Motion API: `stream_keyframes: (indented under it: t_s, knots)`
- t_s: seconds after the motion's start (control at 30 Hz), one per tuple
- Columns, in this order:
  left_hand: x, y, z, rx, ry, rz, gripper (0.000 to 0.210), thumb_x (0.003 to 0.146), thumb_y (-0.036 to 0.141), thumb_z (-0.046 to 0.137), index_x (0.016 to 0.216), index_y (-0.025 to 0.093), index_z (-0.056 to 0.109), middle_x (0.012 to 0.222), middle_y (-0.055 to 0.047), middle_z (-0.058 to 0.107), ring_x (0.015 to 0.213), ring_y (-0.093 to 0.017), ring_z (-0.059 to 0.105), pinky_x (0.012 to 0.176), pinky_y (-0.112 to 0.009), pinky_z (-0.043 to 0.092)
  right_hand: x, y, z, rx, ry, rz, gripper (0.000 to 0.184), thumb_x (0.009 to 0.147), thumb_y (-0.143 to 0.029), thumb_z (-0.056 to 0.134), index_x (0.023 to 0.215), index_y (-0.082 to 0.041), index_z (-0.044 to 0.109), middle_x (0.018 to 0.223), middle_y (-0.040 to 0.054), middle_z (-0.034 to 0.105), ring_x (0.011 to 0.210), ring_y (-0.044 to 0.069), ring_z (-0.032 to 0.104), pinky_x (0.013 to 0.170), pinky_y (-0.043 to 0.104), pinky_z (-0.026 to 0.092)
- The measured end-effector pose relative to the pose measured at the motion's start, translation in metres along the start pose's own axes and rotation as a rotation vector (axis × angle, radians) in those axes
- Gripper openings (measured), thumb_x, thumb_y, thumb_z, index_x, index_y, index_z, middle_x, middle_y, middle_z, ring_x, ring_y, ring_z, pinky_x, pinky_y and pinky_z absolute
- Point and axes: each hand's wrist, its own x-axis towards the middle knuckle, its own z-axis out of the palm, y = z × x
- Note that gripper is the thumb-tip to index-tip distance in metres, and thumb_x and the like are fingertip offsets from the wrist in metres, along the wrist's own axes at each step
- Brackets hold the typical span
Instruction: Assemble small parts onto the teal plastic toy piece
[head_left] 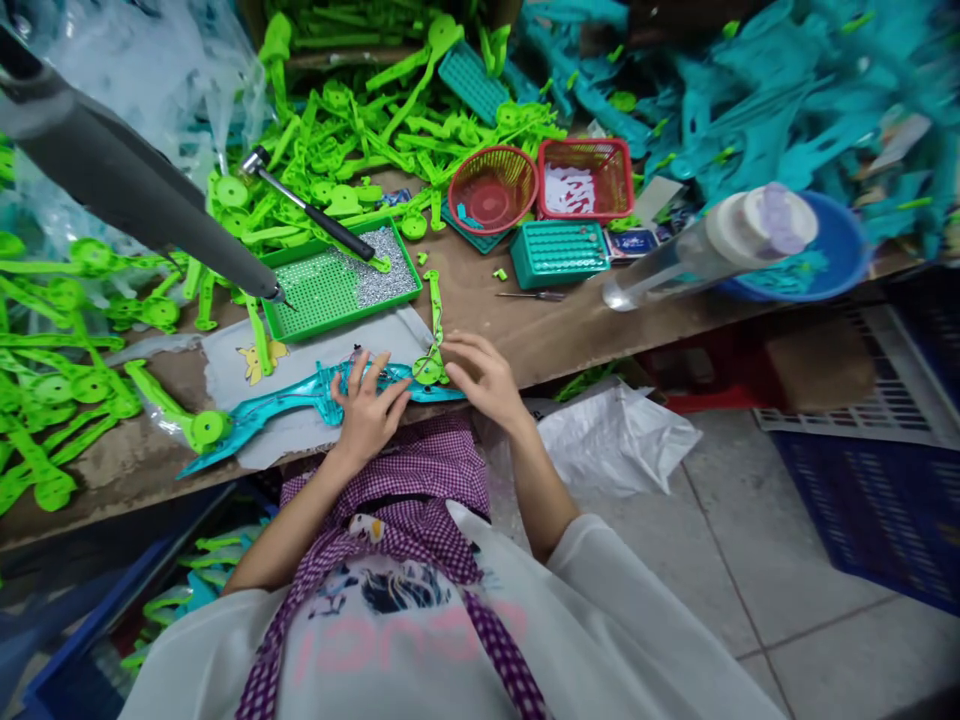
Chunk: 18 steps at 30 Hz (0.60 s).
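Observation:
A long turquoise plastic shell (281,402) lies along the table's front edge, with dark thin wires and small parts inside its middle. My left hand (369,412) rests on that middle section, fingers spread over the shell. A bright green plastic arm with a round disc end (428,370) sits across the shell's right part, its narrow end pointing away from me. My right hand (484,375) is at the disc's right edge, thumb and fingers apart, fingertips at the disc. Whether the fingertips press on it cannot be made out.
A green tray (311,300) of small metal pieces holds a hammer (315,215) across it. A grey hanging screwdriver (150,180) slants in from the left. Red baskets (493,190), a teal box (559,252), a bottle (705,245) and a blue basin (840,240) stand rightward; green parts (330,150) pile behind.

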Motion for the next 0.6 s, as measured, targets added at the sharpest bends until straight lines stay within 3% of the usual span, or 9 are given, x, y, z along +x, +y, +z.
stream_keyframes:
  t_s: [0.1, 0.3, 0.6]
  knots:
    - [-0.005, 0.001, -0.003, -0.016, 0.088, 0.058, 0.015, 0.091, 0.031, 0.064, 0.102, 0.031, 0.075, 0.135, -0.006, 0.064, 0.141, -0.030, 0.042, 0.115, -0.057, 0.017, 0.017, 0.014, -0.004, -0.069, 0.146, 0.077, 0.029, 0.098, -0.036, 0.050, 0.112, -0.021, 0.070, 0.116, 0.0093, 0.069, 0.114, 0.021, 0.062, 0.103, 0.041, 0.047]
    - [-0.018, 0.000, -0.017, -0.046, 0.114, 0.087, 0.022, 0.088, 0.022, 0.068, 0.106, 0.031, 0.074, 0.127, -0.006, 0.068, 0.137, -0.028, 0.047, 0.115, -0.051, 0.017, 0.040, 0.039, 0.005, -0.362, -0.093, 0.128, 0.033, 0.099, -0.030, 0.043, 0.117, -0.021, 0.070, 0.120, 0.0101, 0.069, 0.113, 0.025, 0.060, 0.099, 0.044, 0.042]
    - [-0.056, -0.015, -0.046, -0.071, 0.062, 0.076, 0.028, 0.084, 0.014, 0.069, 0.107, 0.030, 0.073, 0.117, -0.008, 0.070, 0.126, -0.027, 0.055, 0.107, -0.047, 0.032, 0.030, 0.043, 0.007, -0.504, -0.154, 0.071, 0.041, 0.102, -0.031, 0.036, 0.132, -0.023, 0.061, 0.128, 0.0113, 0.064, 0.118, 0.025, 0.054, 0.102, 0.043, 0.036]
